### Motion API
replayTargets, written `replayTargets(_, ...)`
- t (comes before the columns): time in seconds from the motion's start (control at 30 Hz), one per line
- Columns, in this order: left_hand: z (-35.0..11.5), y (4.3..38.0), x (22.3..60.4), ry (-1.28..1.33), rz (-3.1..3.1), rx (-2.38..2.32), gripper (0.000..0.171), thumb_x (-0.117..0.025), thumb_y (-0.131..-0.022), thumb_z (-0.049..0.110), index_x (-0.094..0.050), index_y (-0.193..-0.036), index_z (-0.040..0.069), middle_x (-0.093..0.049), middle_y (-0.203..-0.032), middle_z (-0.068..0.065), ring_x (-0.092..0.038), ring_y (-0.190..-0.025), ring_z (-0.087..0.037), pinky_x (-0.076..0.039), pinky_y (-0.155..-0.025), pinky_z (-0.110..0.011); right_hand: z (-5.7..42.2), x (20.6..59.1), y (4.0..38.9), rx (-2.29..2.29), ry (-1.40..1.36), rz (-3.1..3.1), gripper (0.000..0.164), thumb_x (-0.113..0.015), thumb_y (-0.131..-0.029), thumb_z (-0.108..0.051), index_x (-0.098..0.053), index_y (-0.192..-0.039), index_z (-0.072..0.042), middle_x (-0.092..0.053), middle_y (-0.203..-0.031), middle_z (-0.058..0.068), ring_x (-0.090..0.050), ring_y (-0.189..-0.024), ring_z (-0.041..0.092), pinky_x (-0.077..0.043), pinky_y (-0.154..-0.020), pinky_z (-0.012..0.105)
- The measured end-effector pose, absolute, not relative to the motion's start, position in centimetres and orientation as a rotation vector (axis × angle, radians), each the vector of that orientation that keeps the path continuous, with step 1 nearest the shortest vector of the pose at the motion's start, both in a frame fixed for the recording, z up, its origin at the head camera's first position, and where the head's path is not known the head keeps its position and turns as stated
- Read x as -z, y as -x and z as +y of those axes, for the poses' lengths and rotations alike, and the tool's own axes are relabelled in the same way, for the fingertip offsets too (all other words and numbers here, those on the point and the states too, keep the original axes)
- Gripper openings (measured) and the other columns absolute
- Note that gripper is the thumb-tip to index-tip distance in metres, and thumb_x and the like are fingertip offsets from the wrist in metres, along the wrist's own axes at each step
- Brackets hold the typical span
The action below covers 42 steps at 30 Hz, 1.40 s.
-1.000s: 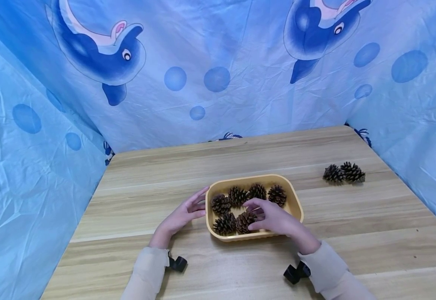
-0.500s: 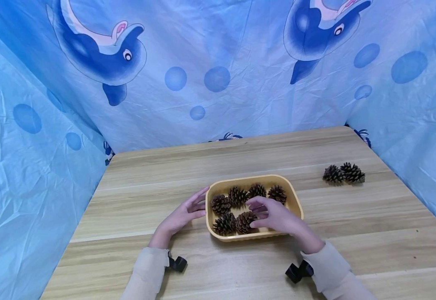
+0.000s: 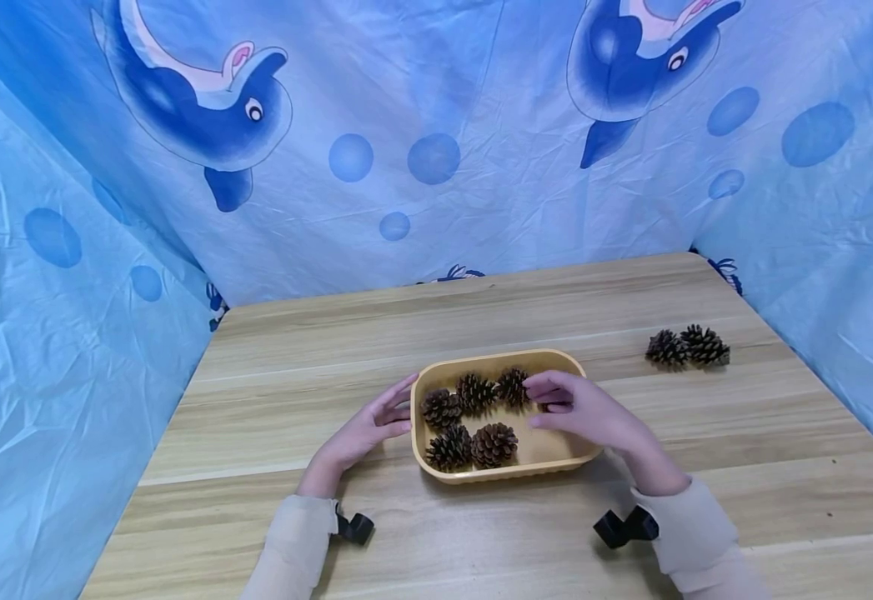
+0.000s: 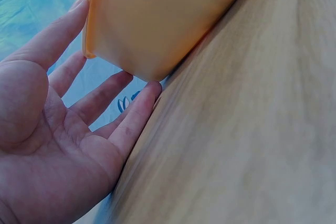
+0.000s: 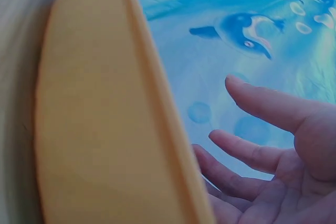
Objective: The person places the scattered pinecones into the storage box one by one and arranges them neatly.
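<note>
A yellow rectangular tray (image 3: 507, 476) holds several brown pine cones, among them one at the front (image 3: 494, 445) and one at the back (image 3: 513, 387). My left hand (image 3: 361, 435) touches the tray's left end; in the left wrist view its extended fingers (image 4: 105, 95) reach the wall and lower edge. My right hand (image 3: 589, 410) hovers over the tray's right end, covering its back right corner, where a pine cone was visible before. The right wrist view shows that hand (image 5: 273, 156) with thumb and fingers spread and nothing visible between them, beyond the tray's wall (image 5: 100, 108).
Two more pine cones (image 3: 687, 347) lie together on the wooden table (image 3: 316, 333), to the right of the tray. A blue dolphin-print cloth (image 3: 481, 92) rises behind the table and along both sides. Black wrist mounts (image 3: 626, 528) sit on both forearms.
My right hand has moved right, away from the front pine cone to the tray's right end. The front cone is now fully visible. The left hand stays in place.
</note>
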<state>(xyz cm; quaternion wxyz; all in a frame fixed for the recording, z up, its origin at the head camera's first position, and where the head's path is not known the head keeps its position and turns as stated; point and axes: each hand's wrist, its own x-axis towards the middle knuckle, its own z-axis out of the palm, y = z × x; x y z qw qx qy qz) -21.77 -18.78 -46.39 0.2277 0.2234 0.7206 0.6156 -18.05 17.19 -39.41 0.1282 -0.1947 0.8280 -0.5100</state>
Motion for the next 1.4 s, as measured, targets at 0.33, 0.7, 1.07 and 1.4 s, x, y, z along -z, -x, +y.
replayTargets(0.33,-18.8,21.6,46.4,-0.628,1.987,-1.695,0.078,-0.062,-0.093,0.013,-0.017,-0.156,0.019,-0.022,-0.159,-0.022,-0.035,-0.138,-0.047,-0.038,-0.113,-0.051,20.4,38.1,18.3,1.534,0.445,2.509,0.053,-0.067,-0.09,-0.016,-0.048,-0.132,0.01,-0.054,-0.132,0.03,-0.052,-0.123,0.045,-0.05,-0.103,0.04)
replayTargets(0.7,-18.8,21.7,46.4,-0.625,1.978,-1.703,0.078,-0.062,-0.093,0.014,-0.017,-0.156,0.019,-0.023,-0.159,-0.021,-0.035,-0.138,-0.047,-0.037,-0.113,-0.052,23.7,38.2,18.7,1.539,0.276,2.661,0.049,-0.064,-0.093,-0.015,-0.049,-0.132,0.01,-0.054,-0.132,0.031,-0.058,-0.118,0.036,-0.047,-0.085,0.005)
replayTargets(1.07,-18.9,21.7,46.4,-0.626,1.98,-1.703,0.078,-0.062,-0.093,0.013,-0.017,-0.156,0.02,-0.023,-0.159,-0.021,-0.035,-0.138,-0.047,-0.037,-0.113,-0.052,25.8,38.8,19.4,1.615,0.153,2.751,0.051,-0.066,-0.092,-0.019,-0.049,-0.132,0.009,-0.063,-0.116,0.005,-0.054,-0.093,-0.014,-0.048,-0.079,0.004)
replayTargets(1.4,-18.8,21.7,46.4,-0.628,1.98,-1.7,0.079,-0.063,-0.092,0.015,-0.017,-0.156,0.02,-0.022,-0.159,-0.021,-0.035,-0.139,-0.047,-0.036,-0.113,-0.052,27.8,39.6,20.3,1.488,0.023,2.883,0.062,-0.066,-0.093,-0.024,-0.04,-0.142,0.004,-0.048,-0.141,0.028,-0.051,-0.124,0.037,-0.04,-0.082,-0.004)
